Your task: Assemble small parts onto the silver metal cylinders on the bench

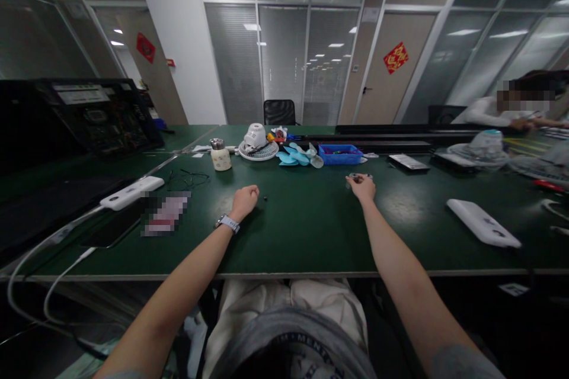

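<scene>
My left hand [245, 201], with a watch [228, 224] on its wrist, rests closed on the green table [302, 231]; whether anything is inside its fingers is hidden. Just right of it lies a tiny dark piece [265, 198]. Farther right, my right hand [362, 187] has its fingers closed on a small clear object [354, 176] at the table surface, too small to name. Beyond the hands sit light-blue fan blades [294, 155], a blue tray [340, 154] and a white fan part [256, 141].
A cream bottle [221, 157], glasses [189, 177] and a white power strip [132, 192] are at the left. At the right lie a white device [482, 223] and a flat box [408, 163]. Another person [480, 112] leans over the far right. An open computer case [104, 115] stands far left.
</scene>
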Demonstrator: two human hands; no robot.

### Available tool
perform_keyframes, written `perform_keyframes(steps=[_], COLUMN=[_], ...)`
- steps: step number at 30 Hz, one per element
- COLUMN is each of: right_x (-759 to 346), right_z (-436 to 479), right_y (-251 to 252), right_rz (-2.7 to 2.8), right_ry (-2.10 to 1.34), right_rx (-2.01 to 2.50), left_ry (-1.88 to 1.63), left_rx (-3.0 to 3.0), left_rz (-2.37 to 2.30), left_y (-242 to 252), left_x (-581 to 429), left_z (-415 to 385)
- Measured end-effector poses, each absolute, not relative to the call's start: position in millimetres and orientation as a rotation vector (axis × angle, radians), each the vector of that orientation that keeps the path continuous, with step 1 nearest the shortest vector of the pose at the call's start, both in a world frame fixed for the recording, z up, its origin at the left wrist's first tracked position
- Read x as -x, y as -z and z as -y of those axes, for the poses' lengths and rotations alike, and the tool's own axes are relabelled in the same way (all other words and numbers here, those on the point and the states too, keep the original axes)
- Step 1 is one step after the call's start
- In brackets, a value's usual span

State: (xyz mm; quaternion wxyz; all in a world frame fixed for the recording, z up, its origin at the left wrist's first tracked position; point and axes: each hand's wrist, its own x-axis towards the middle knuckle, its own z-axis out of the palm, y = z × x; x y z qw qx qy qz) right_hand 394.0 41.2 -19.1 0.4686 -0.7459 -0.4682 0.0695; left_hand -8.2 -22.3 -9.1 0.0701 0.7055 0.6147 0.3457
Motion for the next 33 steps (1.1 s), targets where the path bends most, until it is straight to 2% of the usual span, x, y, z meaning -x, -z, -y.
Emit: perform_keyframes(steps=[16, 21, 24, 29, 33], right_x=[-416, -390, -347, -238, -175], right_z=[-39, -24, -10, 14, 23], right_y=[22, 8, -3, 4, 15], right_rz=[1.129, 1.005, 1.178, 1.903, 2.105], right_ry=[-0.049, 0.153, 0.269, -0.255, -0.339], right_rx=[1.931, 1.945, 1.771, 1.462, 1.425], left_ry=[-0.949, -0.945, -0.92, -0.823, -0.827], left_rx=[-2.146, -2.15, -2.125, -2.091, -2.093], left_rz=[-1.895, -1.899, -1.935, -1.966, -1.989], left_y=[6, 6, 8, 10, 10], left_x=[5, 6, 7, 10, 11], left_z=[25, 24, 22, 18, 19])
